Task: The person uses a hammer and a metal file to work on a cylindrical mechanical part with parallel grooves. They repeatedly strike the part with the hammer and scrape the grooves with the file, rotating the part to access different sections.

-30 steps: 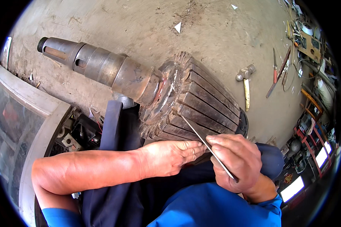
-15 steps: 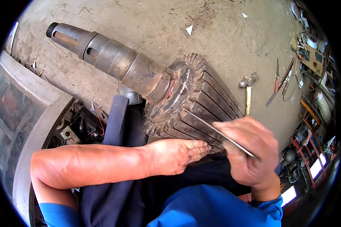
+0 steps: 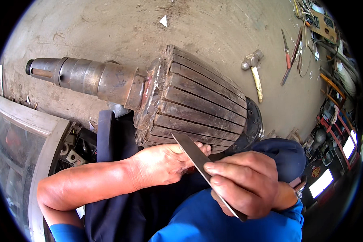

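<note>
A rusty rotor with a slotted body (image 3: 199, 92) lies on its side, its stepped shaft (image 3: 80, 78) extending left. My left hand (image 3: 163, 161) is at the body's lower edge, fingertips bent against or beside it; what lies under the fingers is partly hidden by the hand and a blade. My right hand (image 3: 246, 181) grips a thin flat steel blade (image 3: 189, 155), fingers closed along it, its upper end angled up-left over the left hand, near the slots. A ball-peen hammer (image 3: 254, 72) lies on the floor to the right of the rotor.
On the concrete floor (image 3: 109, 28) lie long tools (image 3: 287, 56) at right. A framed glass panel (image 3: 32, 121) stands at left beside dark clutter (image 3: 78, 149). Tangled cables, a board (image 3: 324, 28), red metal racks (image 3: 330, 133) and assorted parts crowd the right edge. My knee (image 3: 282, 157) is beside the rotor.
My right hand and blade have moved down, and the blade's tip has left the slot ends for a place over my left hand. The view has shifted, showing the rotor more side-on.
</note>
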The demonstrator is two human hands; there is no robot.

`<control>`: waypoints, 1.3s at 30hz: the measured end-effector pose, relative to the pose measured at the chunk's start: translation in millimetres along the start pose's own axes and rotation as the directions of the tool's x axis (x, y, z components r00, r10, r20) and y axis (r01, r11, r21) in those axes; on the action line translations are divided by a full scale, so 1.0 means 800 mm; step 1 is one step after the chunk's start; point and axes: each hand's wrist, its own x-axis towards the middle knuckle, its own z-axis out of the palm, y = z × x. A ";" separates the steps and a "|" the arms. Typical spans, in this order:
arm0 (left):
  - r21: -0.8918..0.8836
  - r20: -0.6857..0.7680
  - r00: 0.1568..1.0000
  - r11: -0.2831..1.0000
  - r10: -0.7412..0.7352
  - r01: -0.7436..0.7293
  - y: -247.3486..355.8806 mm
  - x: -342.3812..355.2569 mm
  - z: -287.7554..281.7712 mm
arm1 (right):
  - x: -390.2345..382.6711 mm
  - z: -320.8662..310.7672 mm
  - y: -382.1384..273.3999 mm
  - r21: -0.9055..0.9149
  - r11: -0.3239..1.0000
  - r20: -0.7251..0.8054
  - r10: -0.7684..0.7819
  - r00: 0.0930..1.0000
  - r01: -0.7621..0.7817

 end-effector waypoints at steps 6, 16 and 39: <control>0.367 0.106 0.993 0.926 0.056 -0.092 -0.002 0.001 -0.001 | -0.012 0.018 0.004 -0.092 0.995 -0.048 -0.027 0.998 0.023; 0.092 0.065 0.998 0.995 0.016 -0.022 -0.009 0.004 -0.014 | -0.017 0.045 0.009 -0.086 0.996 -0.205 -0.017 0.979 0.000; -0.471 -0.518 0.723 0.858 -0.458 0.206 -0.031 -0.047 -0.119 | 0.017 0.015 0.001 -0.166 0.980 -0.043 -0.122 0.992 0.113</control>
